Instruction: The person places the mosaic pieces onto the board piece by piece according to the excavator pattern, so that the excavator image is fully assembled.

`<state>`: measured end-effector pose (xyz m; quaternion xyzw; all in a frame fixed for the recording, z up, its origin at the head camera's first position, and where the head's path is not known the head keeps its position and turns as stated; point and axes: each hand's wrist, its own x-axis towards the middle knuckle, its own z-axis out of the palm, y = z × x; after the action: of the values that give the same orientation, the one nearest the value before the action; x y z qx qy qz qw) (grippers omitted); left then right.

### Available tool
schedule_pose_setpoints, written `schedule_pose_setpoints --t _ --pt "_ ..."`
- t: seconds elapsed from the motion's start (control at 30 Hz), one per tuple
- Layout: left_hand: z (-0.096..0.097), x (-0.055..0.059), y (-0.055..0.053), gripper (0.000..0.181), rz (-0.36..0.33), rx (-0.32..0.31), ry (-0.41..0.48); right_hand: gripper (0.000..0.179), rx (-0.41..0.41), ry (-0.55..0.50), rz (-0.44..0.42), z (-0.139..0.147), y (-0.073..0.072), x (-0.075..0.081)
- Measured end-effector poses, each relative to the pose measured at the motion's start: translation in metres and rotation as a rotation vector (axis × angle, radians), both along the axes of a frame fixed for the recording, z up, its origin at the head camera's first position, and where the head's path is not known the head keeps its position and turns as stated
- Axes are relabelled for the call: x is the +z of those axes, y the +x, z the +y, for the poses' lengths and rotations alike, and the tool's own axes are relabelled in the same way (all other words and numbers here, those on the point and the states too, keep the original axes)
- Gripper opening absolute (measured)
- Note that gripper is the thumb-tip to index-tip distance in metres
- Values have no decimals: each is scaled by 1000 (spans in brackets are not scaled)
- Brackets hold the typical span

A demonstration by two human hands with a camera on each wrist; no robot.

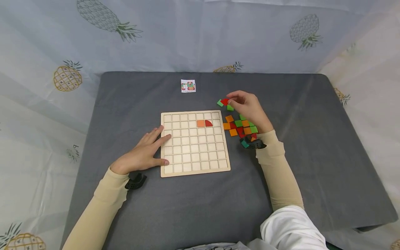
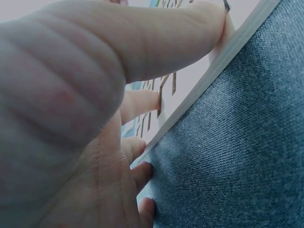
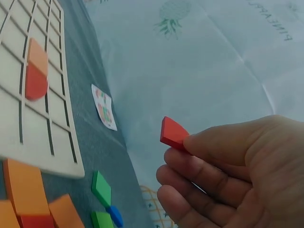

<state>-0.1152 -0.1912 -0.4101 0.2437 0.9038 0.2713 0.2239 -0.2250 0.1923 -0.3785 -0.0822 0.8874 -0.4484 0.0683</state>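
Observation:
A wooden grid board (image 1: 195, 144) lies on the grey table. One orange square tile (image 1: 200, 123) sits in a cell near its top, with a red quarter-circle tile (image 1: 208, 123) in the cell to its right. My left hand (image 1: 140, 152) rests on the board's left edge, thumb and fingers spread over the rim. Beyond the board's upper right corner, my right hand (image 1: 248, 107) pinches a red tile (image 3: 174, 133) with a curved side between thumb and forefinger. In the right wrist view that tile is held up off the table.
A pile of orange, green and red tiles (image 1: 239, 123) lies right of the board, partly hidden under my right wrist. Green tiles (image 3: 101, 188) and a blue piece (image 3: 114, 215) lie near the board's corner. A small printed pattern card (image 1: 188, 86) lies at the back.

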Motion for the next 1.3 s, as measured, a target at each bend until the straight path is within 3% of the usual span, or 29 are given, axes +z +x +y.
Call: schedule_pose_setpoints --t 0.5,0.87,1.3 --pt "1 -2 0 89 -12 6 0 19 166 5 25 -47 -3 6" --pt "1 -2 0 89 -11 6 -4 15 299 43 -13 -76 -2 -6" --pt "2 -1 0 88 -17 12 -12 15 389 171 3 -93 -2 -24"
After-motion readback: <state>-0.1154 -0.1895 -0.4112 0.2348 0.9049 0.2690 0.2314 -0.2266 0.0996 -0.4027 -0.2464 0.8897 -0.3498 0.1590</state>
